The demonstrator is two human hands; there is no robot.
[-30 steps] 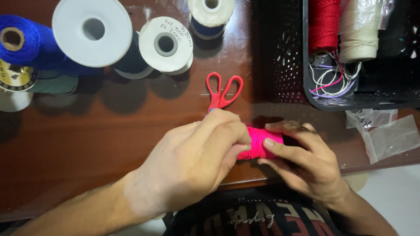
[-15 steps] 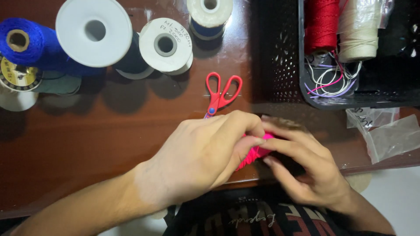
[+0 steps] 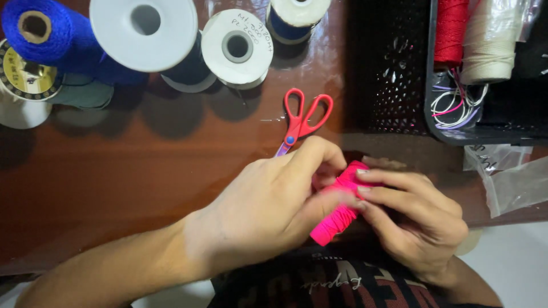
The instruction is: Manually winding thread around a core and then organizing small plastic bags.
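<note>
Pink thread bundle [image 3: 337, 214] sits at the table's near edge, between both my hands. Biggest first: brown table [image 3: 142, 171], then black basket [image 3: 394, 68] far right w/ red and cream cones, then white spools [image 3: 145, 31] far left. Left hand [image 3: 268, 205] closed round the bundle's left side, thumb pressing it. Right hand [image 3: 422, 219] pinches the top end w/ fingertips. I'd say winding/tidying step, mid-way; next needs firm grip, steady tension. Red scissors [image 3: 302, 117] lie just beyond, untouched.

Overhead light falls evenly; the glossy brown wooden table [image 3: 142, 171] shows glare at the far edge, soft spool shadows, and slight blur on the near hands.
</note>
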